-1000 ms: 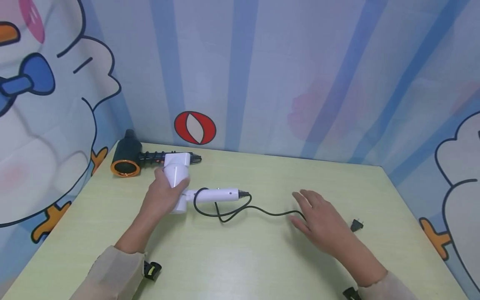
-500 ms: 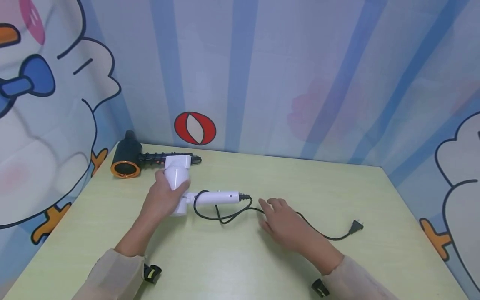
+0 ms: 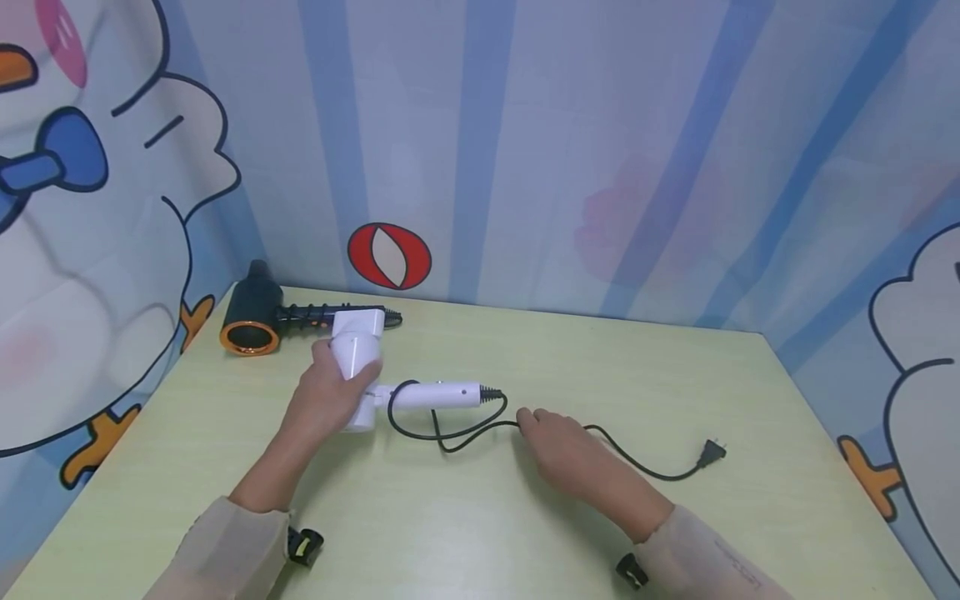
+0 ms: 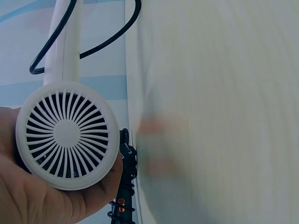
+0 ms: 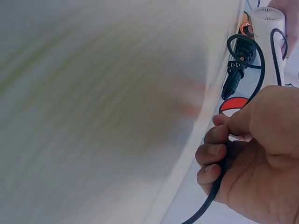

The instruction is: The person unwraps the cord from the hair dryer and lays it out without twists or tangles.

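My left hand (image 3: 324, 392) grips the barrel of a white hair dryer (image 3: 354, 354), whose handle points right. The left wrist view shows the dryer's round slatted air inlet (image 4: 67, 135) with the palm and fingers wrapped about the body. A black power cord (image 3: 472, 435) loops once round the handle and runs right. My right hand (image 3: 566, 454) holds that cord partway along; in the right wrist view its fingers (image 5: 211, 154) curl over the cord. Beyond the hand the cord continues to a two-pin plug (image 3: 711, 453) lying on the table.
A black hair dryer (image 3: 255, 312) with an orange rim lies at the table's back left, its cord wound round the handle. It is partly hidden by the white dryer. A cartoon-printed cloth (image 3: 540, 150) hangs behind and beside the pale table (image 3: 450, 542).
My right hand has moved left along the cord, away from the plug side, and its fingers have closed on the cord. The left hand and white hair dryer have hardly moved.
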`<state>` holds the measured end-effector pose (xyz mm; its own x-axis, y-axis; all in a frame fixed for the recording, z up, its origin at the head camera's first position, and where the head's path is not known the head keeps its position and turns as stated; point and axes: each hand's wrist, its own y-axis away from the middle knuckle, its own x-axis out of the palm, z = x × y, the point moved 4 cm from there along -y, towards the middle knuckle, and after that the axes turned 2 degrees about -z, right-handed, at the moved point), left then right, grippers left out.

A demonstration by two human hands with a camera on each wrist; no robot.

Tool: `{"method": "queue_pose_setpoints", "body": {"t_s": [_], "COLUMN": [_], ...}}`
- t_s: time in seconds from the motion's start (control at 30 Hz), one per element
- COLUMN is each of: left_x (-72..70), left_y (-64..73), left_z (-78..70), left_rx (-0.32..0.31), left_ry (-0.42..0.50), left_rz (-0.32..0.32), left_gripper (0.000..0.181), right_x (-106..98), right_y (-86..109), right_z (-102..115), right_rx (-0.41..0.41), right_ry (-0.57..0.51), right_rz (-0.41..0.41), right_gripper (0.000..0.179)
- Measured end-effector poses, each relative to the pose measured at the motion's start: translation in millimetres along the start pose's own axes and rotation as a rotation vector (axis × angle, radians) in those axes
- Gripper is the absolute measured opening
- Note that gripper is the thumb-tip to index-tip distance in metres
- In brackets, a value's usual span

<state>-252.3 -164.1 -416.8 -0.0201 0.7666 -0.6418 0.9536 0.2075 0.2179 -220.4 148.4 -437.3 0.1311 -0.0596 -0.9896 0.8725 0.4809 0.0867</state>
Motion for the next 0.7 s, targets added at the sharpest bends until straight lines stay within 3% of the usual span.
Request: {"method": "queue_pose_setpoints", "body": {"t_s": [0.23, 0.4, 0.7], "left_x": [0.0, -1.1, -1.4], "left_y": [0.6, 2.5, 3.9], "left_z": [0.0, -1.3, -2.2], "left_rx": [-0.005, -0.007, 0.0], "left_ry": [0.005, 0.005, 0.008], "left_rz": [0.013, 0.016, 0.03], "left_gripper": [0.095, 0.096, 0.098], "right_x": [-1.7, -3.4, -4.6], "right_y": [-1.6, -4.5, -6.8], "right_z": [-1.5, -2.1, -9.4], "right_rx": [-0.02, 0.021, 0.098], "right_ry": [-0.01, 0.026, 0.06], "right_rz": [-0.043, -0.07, -0.116], "right_gripper": [0.007, 0.009, 0.048]}}
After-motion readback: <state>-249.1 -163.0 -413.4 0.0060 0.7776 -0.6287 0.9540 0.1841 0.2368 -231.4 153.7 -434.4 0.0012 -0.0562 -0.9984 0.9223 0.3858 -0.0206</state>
